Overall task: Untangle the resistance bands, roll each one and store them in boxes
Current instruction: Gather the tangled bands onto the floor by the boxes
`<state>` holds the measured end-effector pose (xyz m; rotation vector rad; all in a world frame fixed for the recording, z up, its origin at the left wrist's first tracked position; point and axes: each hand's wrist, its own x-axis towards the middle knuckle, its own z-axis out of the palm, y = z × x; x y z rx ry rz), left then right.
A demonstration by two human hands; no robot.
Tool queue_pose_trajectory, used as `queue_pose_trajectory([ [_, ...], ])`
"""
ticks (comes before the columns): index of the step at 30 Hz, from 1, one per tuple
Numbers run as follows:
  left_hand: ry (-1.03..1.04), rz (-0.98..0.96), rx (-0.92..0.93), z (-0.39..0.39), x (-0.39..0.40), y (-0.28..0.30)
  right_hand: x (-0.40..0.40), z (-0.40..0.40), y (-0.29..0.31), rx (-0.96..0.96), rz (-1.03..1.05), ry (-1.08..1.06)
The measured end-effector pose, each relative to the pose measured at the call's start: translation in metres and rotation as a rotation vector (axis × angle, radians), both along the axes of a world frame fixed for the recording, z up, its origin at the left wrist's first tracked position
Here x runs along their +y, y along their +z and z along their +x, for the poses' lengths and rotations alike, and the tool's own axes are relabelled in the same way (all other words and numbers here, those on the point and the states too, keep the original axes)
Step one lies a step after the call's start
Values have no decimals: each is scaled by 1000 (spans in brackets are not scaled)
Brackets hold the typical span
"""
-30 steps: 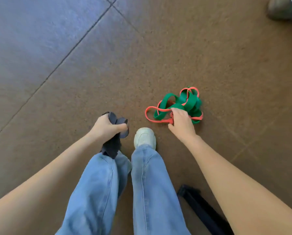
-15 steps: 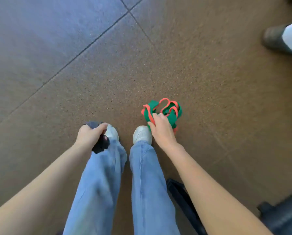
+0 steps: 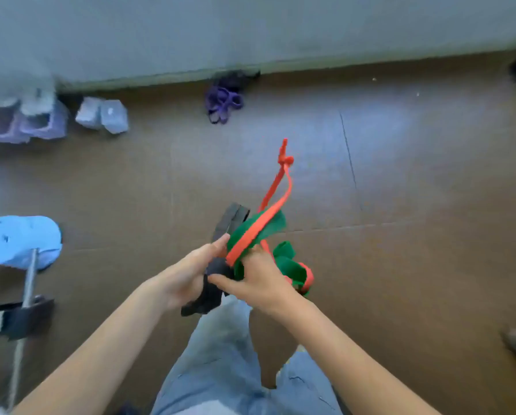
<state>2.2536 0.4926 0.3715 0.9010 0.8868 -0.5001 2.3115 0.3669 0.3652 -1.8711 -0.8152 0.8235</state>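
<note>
Brown floor's sitting below while the left hand (image 3: 188, 280) is gripping the black band (image 3: 218, 265), right hand (image 3: 259, 283) clutching the green/orange tangle (image 3: 262, 232), its orange loop trailing up and away.

Single view only: the camera sits on your head, wide-angle, pitched forward and down. Your forearms enter from the bottom edge, and your left hand (image 3: 188, 280) and right hand (image 3: 259, 283) meet close to the lens at centre frame. Brown floor (image 3: 400, 235) fills the middle distance; the grey wall (image 3: 250, 31) spans the top edge. Picture is motion-blurred.
</note>
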Motion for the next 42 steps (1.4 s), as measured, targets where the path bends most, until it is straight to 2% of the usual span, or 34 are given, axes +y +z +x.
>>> queue_pose_trajectory([
  [3, 110, 21, -108, 2, 70, 12, 78, 15, 17, -27, -66, 62],
  [5, 168, 39, -178, 7, 112, 13, 123, 33, 23, 8, -126, -61],
  [7, 150, 37, -298, 17, 154, 12, 168, 54, 31, 173, -128, -267],
  [9, -7, 184, -351, 30, 192, 7, 209, 76, 39, 483, -32, -425],
  [10, -96, 315, -332, 38, 208, 4, 231, 87, 42, 625, 17, -451],
  [12, -144, 607, -272, 58, 236, -7, 275, 107, 46, 717, 45, -402],
  [15, -14, 880, -122, 99, 271, -22, 335, 138, 49, 618, -13, -339],
  [17, 31, 960, -26, 127, 297, -32, 366, 168, 42, 524, -68, -322],
  [19, 29, 989, -11, 156, 328, -43, 393, 204, 32, 465, -154, -296],
  [22, 26, 951, 7, 199, 389, -61, 434, 263, 5, 415, -305, -197],
  [25, 168, 905, 105, 232, 452, -82, 482, 321, -21, 311, -391, 15],
  [27, 229, 868, 160, 248, 484, -95, 511, 346, -42, 318, -444, 52],
  [29, 252, 851, 170, 264, 508, -110, 538, 367, -73, 226, -543, 76],
  [33, 128, 943, 245, 304, 557, -144, 585, 410, -141, 44, -719, 172],
  [38, 44, 906, 309, 361, 621, -216, 632, 474, -236, 25, -865, 198],
  [42, 163, 808, 345, 410, 644, -302, 655, 530, -333, 4, -911, 256],
])
